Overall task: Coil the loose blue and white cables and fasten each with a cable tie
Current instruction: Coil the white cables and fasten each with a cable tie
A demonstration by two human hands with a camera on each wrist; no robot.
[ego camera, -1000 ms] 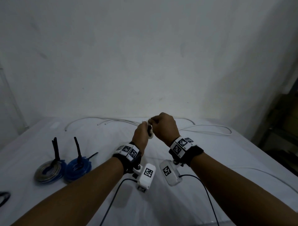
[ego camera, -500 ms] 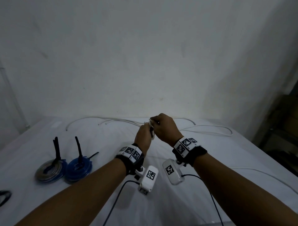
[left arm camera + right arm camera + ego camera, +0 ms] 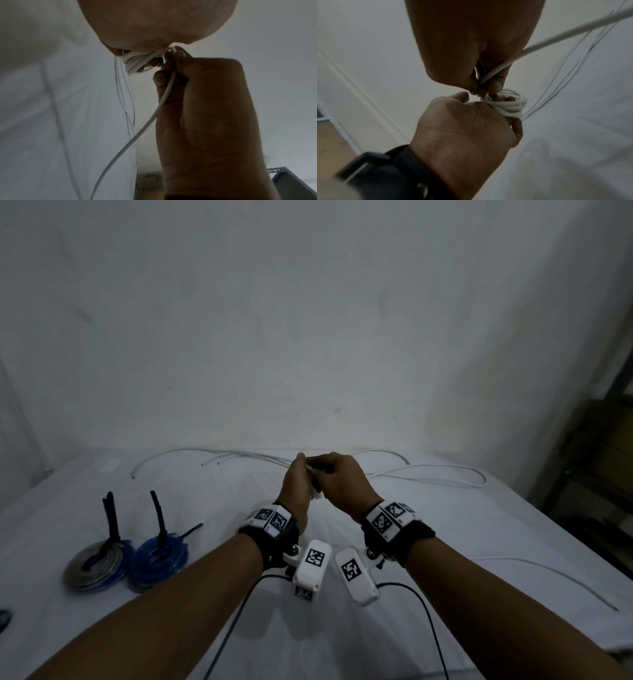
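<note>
Thin white cable (image 3: 506, 105) part-coiled on left hand (image 3: 297, 487) fingers, right hand (image 3: 342, 479) pinching its free run; two tied blue coils (image 3: 127, 559) near left.

In front of me a bed covered in a white sheet (image 3: 445, 542) carries two tied coils at near left, a grey-and-blue coiled cable (image 3: 97, 565) touching a blue coiled cable (image 3: 159, 561), each with a black cable tie standing upright. Loose white cables (image 3: 445, 479) trail across the far side.
</note>
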